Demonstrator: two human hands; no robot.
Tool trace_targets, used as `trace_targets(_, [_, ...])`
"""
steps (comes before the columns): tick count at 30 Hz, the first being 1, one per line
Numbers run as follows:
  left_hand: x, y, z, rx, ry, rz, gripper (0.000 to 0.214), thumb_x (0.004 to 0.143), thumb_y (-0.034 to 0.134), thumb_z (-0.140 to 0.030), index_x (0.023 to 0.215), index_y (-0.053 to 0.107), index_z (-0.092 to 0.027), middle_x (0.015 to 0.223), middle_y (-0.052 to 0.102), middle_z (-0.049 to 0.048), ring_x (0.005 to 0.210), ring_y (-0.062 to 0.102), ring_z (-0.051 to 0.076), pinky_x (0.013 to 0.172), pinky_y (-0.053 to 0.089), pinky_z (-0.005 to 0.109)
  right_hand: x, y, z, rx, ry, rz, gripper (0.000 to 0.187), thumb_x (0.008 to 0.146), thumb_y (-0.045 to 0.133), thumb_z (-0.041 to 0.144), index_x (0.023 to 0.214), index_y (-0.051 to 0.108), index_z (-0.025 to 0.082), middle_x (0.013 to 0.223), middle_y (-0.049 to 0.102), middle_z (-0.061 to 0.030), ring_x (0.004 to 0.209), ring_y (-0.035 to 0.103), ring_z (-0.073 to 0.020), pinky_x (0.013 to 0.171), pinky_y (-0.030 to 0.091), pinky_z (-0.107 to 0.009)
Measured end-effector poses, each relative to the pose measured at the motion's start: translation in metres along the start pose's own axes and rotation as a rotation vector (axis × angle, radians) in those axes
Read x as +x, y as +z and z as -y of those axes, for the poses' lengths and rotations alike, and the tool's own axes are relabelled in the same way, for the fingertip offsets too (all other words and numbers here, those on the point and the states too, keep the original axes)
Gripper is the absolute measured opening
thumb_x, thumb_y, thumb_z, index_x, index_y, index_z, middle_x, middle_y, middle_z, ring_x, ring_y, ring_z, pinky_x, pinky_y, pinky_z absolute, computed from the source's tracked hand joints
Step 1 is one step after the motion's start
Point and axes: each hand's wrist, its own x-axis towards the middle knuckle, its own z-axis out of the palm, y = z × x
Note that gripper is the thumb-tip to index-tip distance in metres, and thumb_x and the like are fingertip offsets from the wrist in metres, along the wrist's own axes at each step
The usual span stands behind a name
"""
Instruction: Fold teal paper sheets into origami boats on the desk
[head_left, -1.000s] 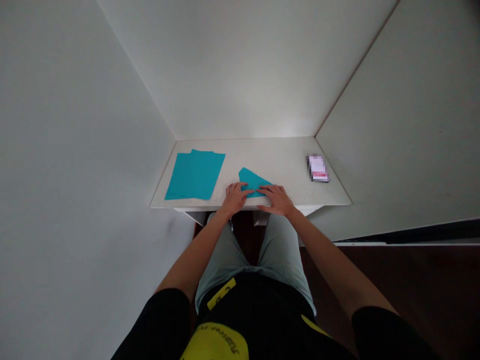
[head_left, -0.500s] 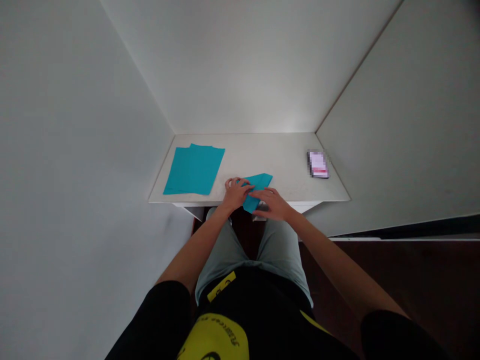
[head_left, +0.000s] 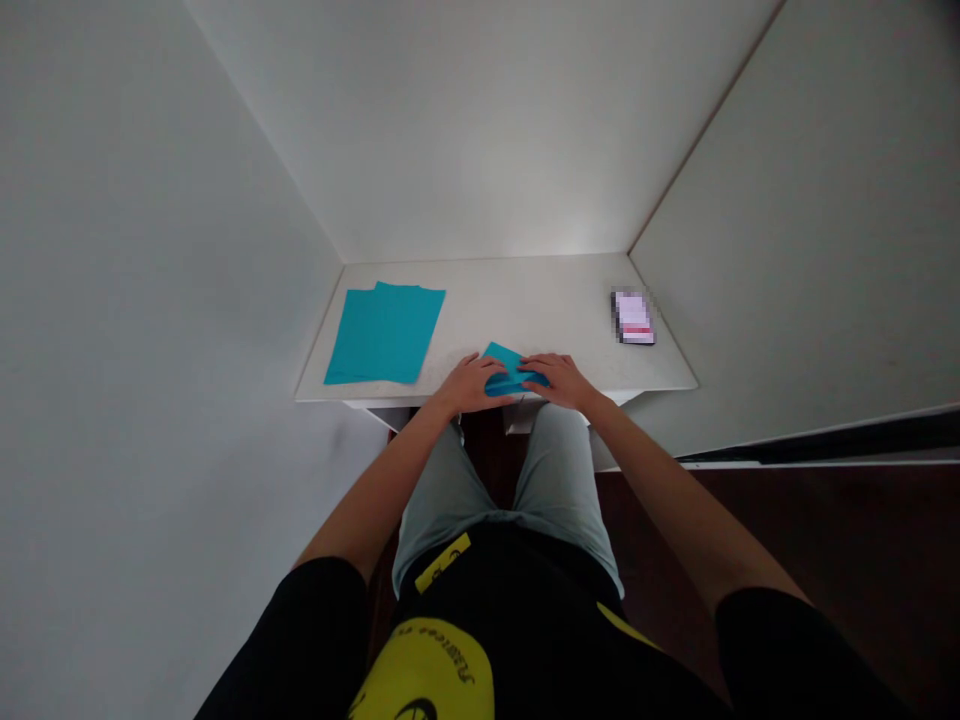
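A folded blue paper (head_left: pixel 509 382) is held between the left hand (head_left: pixel 472 384) and the right hand (head_left: pixel 562 381), near the front edge of the table (head_left: pixel 540 300).

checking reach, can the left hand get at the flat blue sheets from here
Probably yes: the left hand is close, and nothing visible stands between it and the flat blue sheets, though it would likely have to leave the folded paper.
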Motion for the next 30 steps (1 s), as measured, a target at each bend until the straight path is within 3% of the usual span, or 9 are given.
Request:
trace_targets(4, [0.002,-0.008,0.003,0.035,-0.034,0.014,0.042,0.101,0.066,-0.048,0.136,0.073,-0.026,0.133,0.079,0.0048,0.132,0.069,0.024,0.136,0.021,0.046,0.009,-0.006,0.007,0.009,0.035,-0.009,0.036,0.11,0.052,0.043,0.129,0.078,0.028,0.133,0.079,-0.009,0.124,0.069,-0.0318,0.107,0.042,-0.05])
trace_targets(7, [0.004,-0.012,0.006,0.07,-0.097,0.019,0.04,0.103,0.06,-0.033,0.141,0.071,-0.029,0.125,0.083,0.004,0.125,0.072,0.024,0.128,0.032,0.045,0.016,-0.006,0.008,0.018,0.085,-0.03,0.033,0.108,0.053,0.038,0.127,0.078,0.025,0.124,0.081,-0.01,0.117,0.07,-0.0325,0.105,0.041,-0.05])
trace_targets(10, [0.002,-0.012,0.005,0.122,-0.151,-0.014,0.048,0.101,0.06,-0.024,0.148,0.067,-0.028,0.137,0.078,0.0071,0.128,0.07,0.025,0.12,0.041,0.042,0.02,-0.002,0.011,0.03,0.129,-0.069,0.034,0.105,0.055,0.034,0.131,0.075,0.024,0.126,0.079,-0.0108,0.119,0.068,-0.0334,0.104,0.041,-0.049])
trace_targets(14, [-0.009,0.001,-0.009,0.173,-0.13,-0.068,0.045,0.104,0.052,-0.017,0.143,0.07,-0.031,0.149,0.07,0.0074,0.137,0.063,0.027,0.121,0.041,0.044,0.018,0.004,0.025,-0.06,0.167,-0.189,0.041,0.105,0.055,0.031,0.143,0.069,0.023,0.14,0.071,-0.0153,0.127,0.062,-0.0365,0.107,0.04,-0.051])
trace_targets(16, [-0.017,0.013,-0.019,0.158,-0.094,-0.053,0.046,0.106,0.048,-0.017,0.145,0.069,-0.029,0.152,0.068,0.0078,0.14,0.062,0.026,0.123,0.041,0.045,0.013,0.012,0.037,-0.121,0.146,-0.187,0.043,0.106,0.052,0.026,0.146,0.068,0.025,0.148,0.067,-0.0151,0.134,0.058,-0.0368,0.112,0.039,-0.053])
trace_targets(19, [-0.03,0.029,-0.03,0.132,-0.081,-0.075,0.052,0.107,0.05,-0.029,0.157,0.058,-0.017,0.163,0.058,0.0147,0.156,0.049,0.029,0.131,0.035,0.046,0.002,0.03,0.057,-0.111,0.035,-0.102,0.054,0.108,0.045,0.021,0.16,0.056,0.026,0.158,0.062,-0.0122,0.143,0.055,-0.0335,0.121,0.038,-0.053])
trace_targets(23, [-0.04,0.036,-0.033,0.114,-0.06,-0.059,0.072,0.104,0.058,-0.04,0.168,0.042,-0.011,0.175,0.042,0.0179,0.168,0.029,0.031,0.138,0.023,0.05,-0.016,0.051,0.071,-0.043,-0.022,-0.082,0.069,0.112,0.045,0.039,0.175,0.029,0.018,0.172,0.047,-0.0154,0.159,0.043,-0.0338,0.13,0.035,-0.055])
trace_targets(26, [-0.044,0.035,-0.028,0.126,-0.073,-0.03,0.076,0.106,0.054,-0.046,0.173,0.034,-0.015,0.18,0.033,0.0154,0.17,0.024,0.03,0.139,0.021,0.05,-0.027,0.051,0.064,-0.037,-0.023,-0.082,0.08,0.111,0.047,0.053,0.177,0.023,0.015,0.177,0.038,-0.018,0.165,0.034,-0.0355,0.134,0.031,-0.059])
trace_targets(30, [-0.05,0.036,-0.019,0.144,-0.118,-0.045,0.077,0.106,0.053,-0.044,0.173,0.031,-0.012,0.181,0.028,0.0169,0.17,0.023,0.03,0.139,0.021,0.05,-0.038,0.041,0.038,-0.068,0.004,-0.077,0.09,0.107,0.053,0.064,0.177,0.023,0.016,0.178,0.035,-0.019,0.165,0.034,-0.0364,0.134,0.03,-0.059])
